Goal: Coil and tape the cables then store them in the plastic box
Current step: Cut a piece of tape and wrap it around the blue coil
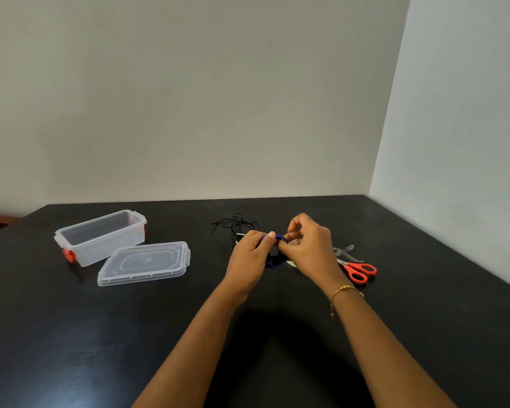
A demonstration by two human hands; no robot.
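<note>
Above the middle of the black table, my left hand (252,248) grips a coiled blue cable (279,237). My right hand (305,245) pinches the same coil from the right, and something pale, perhaps tape, shows under its fingers. Most of the coil is hidden by both hands; a blue loop hangs below them. Behind the hands a thin black cable (236,222) lies loose and tangled on the table. The clear plastic box (100,238) with red latches stands open at the left. Its clear lid (145,262) lies flat in front of it.
Red-handled scissors (357,267) lie on the table just right of my right hand, blades pointing away. The black table (71,334) meets pale walls at the back and at the right.
</note>
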